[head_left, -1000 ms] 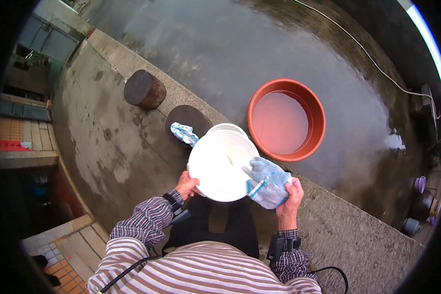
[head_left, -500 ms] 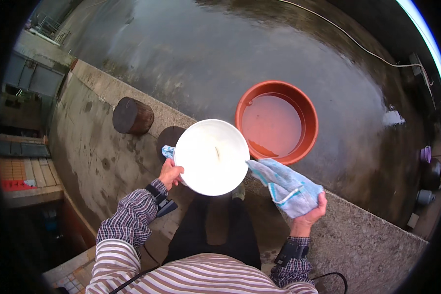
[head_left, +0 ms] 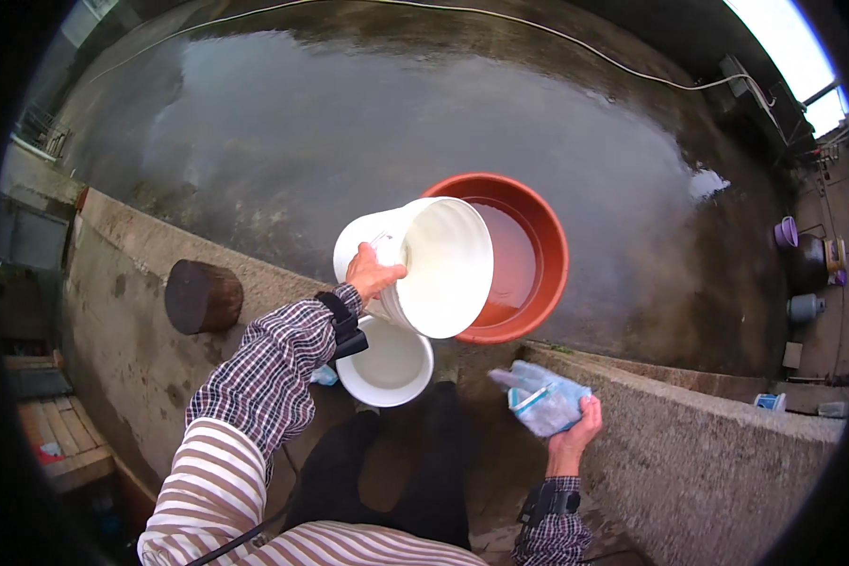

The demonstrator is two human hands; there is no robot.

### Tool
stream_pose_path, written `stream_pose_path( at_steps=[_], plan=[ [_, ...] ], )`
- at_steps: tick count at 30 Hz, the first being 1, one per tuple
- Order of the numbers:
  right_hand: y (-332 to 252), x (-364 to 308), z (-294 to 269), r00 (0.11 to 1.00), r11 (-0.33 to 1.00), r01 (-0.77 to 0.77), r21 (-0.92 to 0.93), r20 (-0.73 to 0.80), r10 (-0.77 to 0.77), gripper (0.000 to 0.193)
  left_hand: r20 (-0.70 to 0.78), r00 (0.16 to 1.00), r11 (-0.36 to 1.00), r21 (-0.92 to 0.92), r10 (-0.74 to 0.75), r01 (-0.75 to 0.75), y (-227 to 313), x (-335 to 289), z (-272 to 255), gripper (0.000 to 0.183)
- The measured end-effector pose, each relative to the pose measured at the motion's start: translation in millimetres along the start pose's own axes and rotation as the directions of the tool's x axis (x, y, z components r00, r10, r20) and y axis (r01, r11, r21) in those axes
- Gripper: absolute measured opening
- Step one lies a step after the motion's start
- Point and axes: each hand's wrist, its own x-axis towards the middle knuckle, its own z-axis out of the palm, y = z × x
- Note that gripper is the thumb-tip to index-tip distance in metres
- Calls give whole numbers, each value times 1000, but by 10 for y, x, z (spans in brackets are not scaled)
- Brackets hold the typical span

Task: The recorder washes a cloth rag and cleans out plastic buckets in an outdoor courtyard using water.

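My left hand [head_left: 374,276] is closed on the side of a white bucket [head_left: 448,269], near its rim. The bucket lies tipped over, its mouth turned right and toward me, partly over the reddish-brown plastic tub [head_left: 556,269]. Whether anything is in the bucket I cannot tell. Pinkish-looking water stands in the tub. Below it, close to my legs, is a second white bucket [head_left: 428,375], upright, with a pale inside. A small blue cloth bundle [head_left: 324,375] shows at its left side. Off to the right, my right hand [head_left: 575,435] grips a blue-and-white towel [head_left: 550,404] that hangs loosely in the air.
A dark wooden stump [head_left: 204,296] stands on the concrete to the left. A low concrete wall [head_left: 670,415] runs along the right. Beyond lies a wet concrete floor [head_left: 349,123] crossed by a pale hose [head_left: 538,35]. Purple and grey containers [head_left: 806,307] sit at the far right.
The white bucket has gone from mouth-up to tipped sideways and moved farther away, baring the second bucket beneath. My right hand still holds the towel, now apart from the bucket.
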Motion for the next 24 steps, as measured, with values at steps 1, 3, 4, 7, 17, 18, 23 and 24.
stream_pose_path(
  at_steps=[1,3,4,7,17,18,23,24],
  plan=[
    [73,104,-54,999,999,-31,-8,10,31,8,-11,999,999,3,37,-37,88,127,158,68],
    [242,299,-164,996,995,-87,-41,-1,87,7,30,998,999,9,50,-50,142,496,549,75],
    [306,365,-176,996,993,-95,-66,-11,94,8,37,989,984,94,147,-149,154,669,731,77],
    [477,531,-259,989,986,-145,-77,-27,143,9,39,971,942,238,236,-238,230,1038,1352,76],
    [982,834,-597,952,948,-296,-115,-114,284,21,169,809,574,624,563,-530,-377,1789,3061,61],
    [1009,844,-617,951,945,-302,-123,-110,289,23,180,786,542,633,592,-553,-442,1795,3154,60],
    [1135,902,-626,926,928,-354,-118,-182,330,25,249,760,460,670,600,-582,-616,1813,3430,56],
    [1153,908,-643,924,926,-358,-115,-185,334,25,273,759,462,656,591,-596,-638,1795,3456,57]
  ],
)
